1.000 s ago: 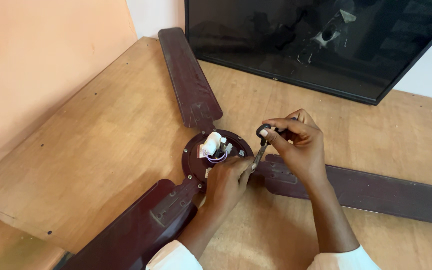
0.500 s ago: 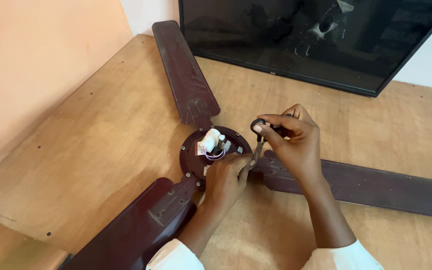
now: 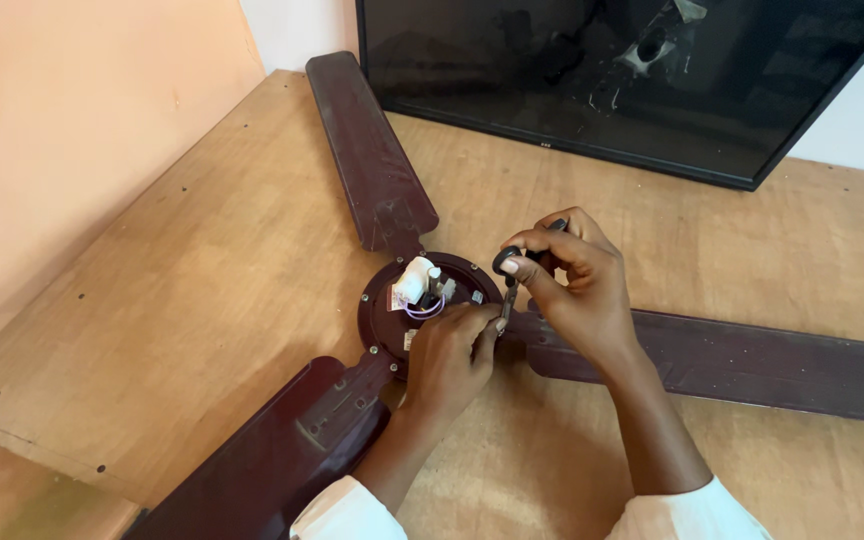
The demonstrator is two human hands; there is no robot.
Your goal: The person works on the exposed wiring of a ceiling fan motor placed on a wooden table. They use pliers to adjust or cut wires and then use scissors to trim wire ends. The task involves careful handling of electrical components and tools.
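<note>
A dark brown ceiling fan lies flat on a wooden table [image 3: 202, 250], with three blades spread out from a round hub [image 3: 384, 305]. A white capacitor [image 3: 412, 280] with wires sits on top of the hub. My right hand [image 3: 572, 290] grips a short screwdriver [image 3: 507, 275] by its dark handle, its tip pointing down at the hub's right edge. My left hand [image 3: 447, 360] rests on the hub's near right side, fingertips pinched beside the screwdriver tip.
A large dark flat screen [image 3: 632, 80] with a cracked spot leans at the back of the table. An orange wall [image 3: 72, 120] runs along the left. Fan blades reach to the far [image 3: 367, 150], right [image 3: 752, 365] and near left [image 3: 282, 450].
The view has shifted slightly; both hands stay at the hub, with the screwdriver held at about the same spot.
</note>
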